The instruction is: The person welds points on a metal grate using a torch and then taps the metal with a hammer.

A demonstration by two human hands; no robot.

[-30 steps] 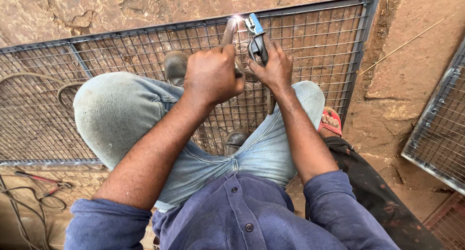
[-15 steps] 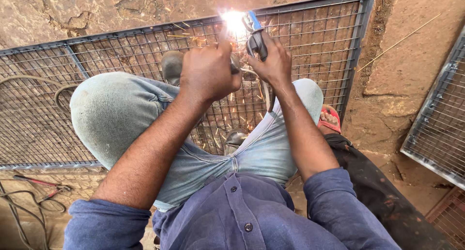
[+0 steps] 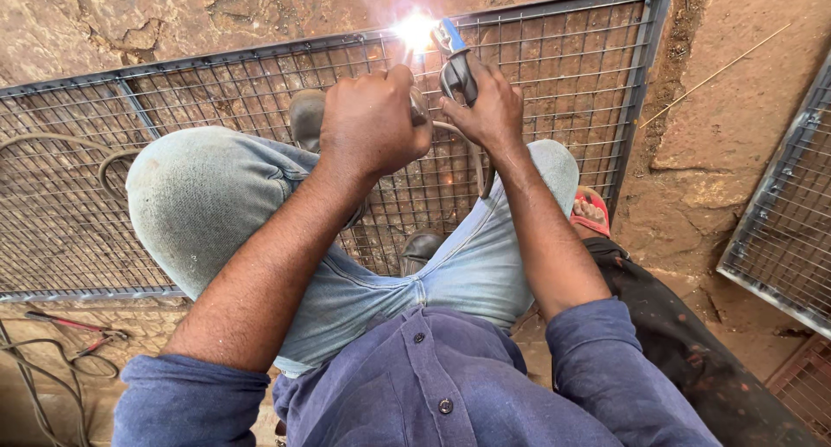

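Observation:
I squat over a grey metal frame with wire mesh (image 3: 216,75) lying on the stone ground. My right hand (image 3: 492,109) grips a welding electrode holder (image 3: 454,59) with blue jaws. A bright white arc (image 3: 415,30) burns at the frame's far bar just left of the holder. My left hand (image 3: 374,122) is closed in a fist beside the right one, steadying near the holder; what it grips is hidden. My knees in pale jeans flank both arms.
A second mesh frame (image 3: 779,231) lies at the right. Another person's foot in a red sandal (image 3: 592,212) rests by my right knee. Cables and red-handled pliers (image 3: 74,330) lie at lower left. My dark shoes (image 3: 307,118) stand on the mesh.
The arc has lit up and grown brighter at the frame's far bar. Both hands stay together, barely shifted.

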